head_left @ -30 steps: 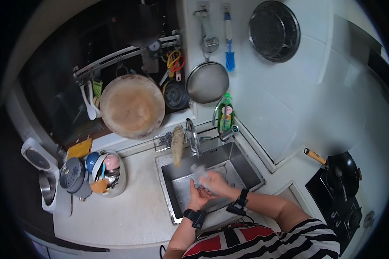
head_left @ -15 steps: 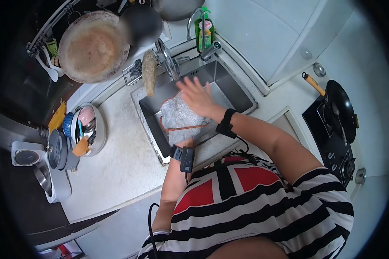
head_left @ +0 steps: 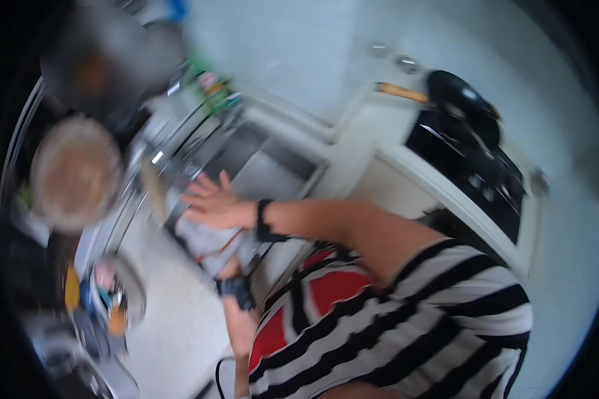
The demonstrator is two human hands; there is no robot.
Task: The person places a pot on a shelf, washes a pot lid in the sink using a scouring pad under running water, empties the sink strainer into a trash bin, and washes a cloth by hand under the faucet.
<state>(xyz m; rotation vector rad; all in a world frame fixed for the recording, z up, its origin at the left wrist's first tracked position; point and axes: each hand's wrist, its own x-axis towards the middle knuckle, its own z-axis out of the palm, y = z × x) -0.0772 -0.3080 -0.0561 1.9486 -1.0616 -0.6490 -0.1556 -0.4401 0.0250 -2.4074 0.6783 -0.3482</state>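
A pale grey cloth with an orange edge [head_left: 209, 241] is over the sink [head_left: 273, 167], blurred by motion. My right hand [head_left: 217, 205] lies open across the top of this cloth with its fingers spread. Beneath the cloth is my left hand; only the part near the wrist [head_left: 230, 269] shows, and its fingers are hidden. Left of the cloth hangs a long tan loofah-like thing [head_left: 153, 188], close to the blurred faucet.
A green bottle [head_left: 213, 93] stands behind the sink. At the right, a black wok [head_left: 462, 110] sits on the stove [head_left: 472, 174]. A pot of utensils [head_left: 134, 289] is on the left counter, below a large round pan [head_left: 76, 174].
The view has turned, so the sink and hands appear further left and the stove nearer the middle. Since the earliest frame, the cloth has been spread over my left hand; my right hand has opened.
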